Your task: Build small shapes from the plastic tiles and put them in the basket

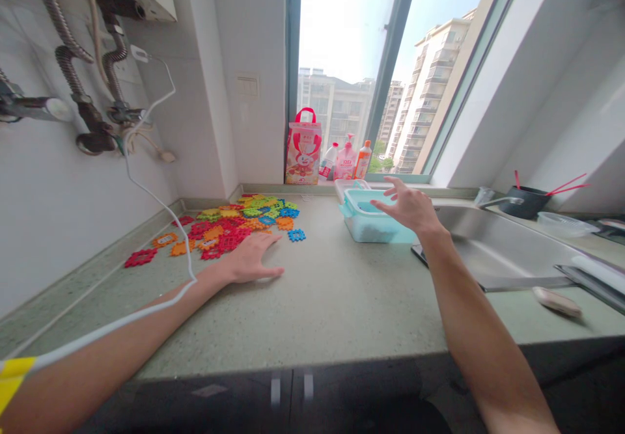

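My left hand (254, 258) rests low over the counter with its fingers spread, holding nothing, beside a heap of plastic interlocking pieces (229, 229). These are flat, notched at the edges, and coloured red, orange, yellow, green and blue. One blue piece (296, 235) lies a little apart, at the heap's right edge. Above the right side of a light-teal plastic box (368, 231) is my right hand (407, 207), thumb and fingers apart and nothing in its grasp. The box stands without a lid on top; its contents are mostly hidden by the walls and my hand.
A steel sink (493, 245) with a faucet (500, 202) lies right of the box. Bottles (346, 161) and a pink bag (303, 151) stand by the window. A white cable (161, 203) hangs across my left forearm. A dark pot (523, 201) is behind the sink.
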{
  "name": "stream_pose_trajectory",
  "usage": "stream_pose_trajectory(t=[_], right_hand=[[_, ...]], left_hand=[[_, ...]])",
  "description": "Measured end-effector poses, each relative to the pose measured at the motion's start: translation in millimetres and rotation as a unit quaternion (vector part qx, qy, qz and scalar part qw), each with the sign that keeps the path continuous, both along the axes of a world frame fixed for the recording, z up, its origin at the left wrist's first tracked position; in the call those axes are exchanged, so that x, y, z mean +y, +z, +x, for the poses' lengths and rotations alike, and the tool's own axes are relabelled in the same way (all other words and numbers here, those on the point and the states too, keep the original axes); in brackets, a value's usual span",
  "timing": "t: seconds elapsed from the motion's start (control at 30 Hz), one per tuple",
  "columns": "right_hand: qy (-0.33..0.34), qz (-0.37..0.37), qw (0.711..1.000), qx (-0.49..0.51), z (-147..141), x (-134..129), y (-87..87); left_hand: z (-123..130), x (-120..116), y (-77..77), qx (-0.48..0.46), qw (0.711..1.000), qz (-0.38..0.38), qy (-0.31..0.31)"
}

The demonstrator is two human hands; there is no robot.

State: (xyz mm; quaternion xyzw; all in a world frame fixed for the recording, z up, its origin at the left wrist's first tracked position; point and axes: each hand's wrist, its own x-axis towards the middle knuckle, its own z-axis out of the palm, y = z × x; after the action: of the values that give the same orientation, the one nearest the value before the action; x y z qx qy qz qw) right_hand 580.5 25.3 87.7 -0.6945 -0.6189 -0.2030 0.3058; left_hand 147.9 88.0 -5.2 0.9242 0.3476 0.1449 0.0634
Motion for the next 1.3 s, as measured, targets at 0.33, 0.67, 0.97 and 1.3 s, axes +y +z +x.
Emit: stream_pose_trajectory(t=[0.33, 0.67, 0.97, 1.3], right_hand=[[0.11, 0.108, 0.987, -0.048, -30.0, 12.4, -12.8], [0.334, -0.088, 0.928, -0.141, -126.6, 24.6, -83.5], [0.36, -0.193, 0.907, -0.105, -127.1, 41.4, -111.8], [0.404, -0.159, 0.898, -0.07, -124.2, 42.1, -111.8]], left_hand=[[-1.5, 1.5, -1.3, -0.001, 1.0, 0.001, 0.0], [-3.8, 5.9, -4.5, -0.014, 1.0, 0.0, -0.009], [-6.8, 11.4, -4.4, -0.042, 0.999, 0.001, -0.016], [-14.0, 25.4, -7.4, -0.068, 0.997, 0.005, -0.04]])
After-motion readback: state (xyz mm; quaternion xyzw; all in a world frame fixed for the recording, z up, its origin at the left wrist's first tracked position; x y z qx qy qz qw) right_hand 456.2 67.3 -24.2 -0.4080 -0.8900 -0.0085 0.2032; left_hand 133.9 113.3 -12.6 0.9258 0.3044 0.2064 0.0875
